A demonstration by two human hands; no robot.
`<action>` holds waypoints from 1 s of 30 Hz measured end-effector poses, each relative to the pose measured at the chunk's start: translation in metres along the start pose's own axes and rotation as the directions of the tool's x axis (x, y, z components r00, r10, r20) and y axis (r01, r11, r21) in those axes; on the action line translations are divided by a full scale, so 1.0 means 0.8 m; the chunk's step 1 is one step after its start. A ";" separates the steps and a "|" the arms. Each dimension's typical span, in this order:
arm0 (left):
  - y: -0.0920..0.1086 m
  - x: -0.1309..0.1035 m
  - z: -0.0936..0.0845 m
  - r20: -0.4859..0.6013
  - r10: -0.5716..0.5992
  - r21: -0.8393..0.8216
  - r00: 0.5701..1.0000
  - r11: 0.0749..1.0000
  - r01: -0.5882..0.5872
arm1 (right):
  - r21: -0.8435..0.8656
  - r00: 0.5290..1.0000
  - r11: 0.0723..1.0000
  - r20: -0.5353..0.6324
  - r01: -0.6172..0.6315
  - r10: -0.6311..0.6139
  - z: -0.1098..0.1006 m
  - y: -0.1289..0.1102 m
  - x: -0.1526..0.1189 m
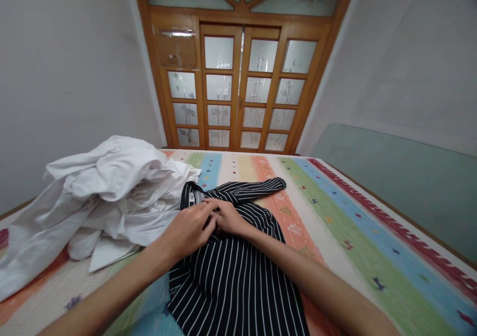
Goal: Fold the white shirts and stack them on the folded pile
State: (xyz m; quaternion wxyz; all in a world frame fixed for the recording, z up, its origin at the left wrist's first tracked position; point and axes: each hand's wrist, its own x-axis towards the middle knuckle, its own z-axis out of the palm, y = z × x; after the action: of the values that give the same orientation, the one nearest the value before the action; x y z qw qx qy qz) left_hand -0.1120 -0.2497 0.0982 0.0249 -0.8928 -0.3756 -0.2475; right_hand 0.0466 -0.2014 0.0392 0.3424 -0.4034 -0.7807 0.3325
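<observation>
A black shirt with white stripes (238,281) lies spread in front of me, its collar end away from me and one sleeve (257,189) stretched out to the right. My left hand (192,226) and my right hand (227,216) meet near the collar, fingers bent and pressed together on the fabric. Both are closed on the shirt's front just below the collar. The fingertips partly cover each other, so the exact bit of cloth between them is hidden.
A heap of crumpled white clothes (112,187) rests left of the shirt. Beneath everything is a bed with a colourful striped sheet (335,216). A pale green headboard-like panel (402,182) runs along the right side. Wooden doors with glass panes (238,87) stand beyond the far edge.
</observation>
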 end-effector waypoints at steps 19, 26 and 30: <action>-0.068 0.007 0.025 0.025 -0.371 -0.410 0.928 0.843 0.348 | -0.443 0.963 0.880 -0.266 -0.168 0.050 -0.032 0.056 -0.027; -0.061 0.020 0.028 -0.002 -0.511 -0.809 0.860 0.506 0.299 | -0.660 0.934 0.678 -0.337 -0.322 0.115 -0.090 0.076 -0.050; -0.046 0.019 0.055 0.132 -0.604 -0.936 0.786 0.185 0.299 | -0.611 0.921 0.716 -0.373 -0.337 0.115 -0.094 0.064 -0.050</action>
State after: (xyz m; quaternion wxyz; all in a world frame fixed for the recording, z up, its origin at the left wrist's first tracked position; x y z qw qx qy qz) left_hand -0.1097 -0.2031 0.0613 -0.5079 -0.5453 -0.4078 -0.5275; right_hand 0.1450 -0.1942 0.0286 0.2498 -0.6388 -0.7277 0.0053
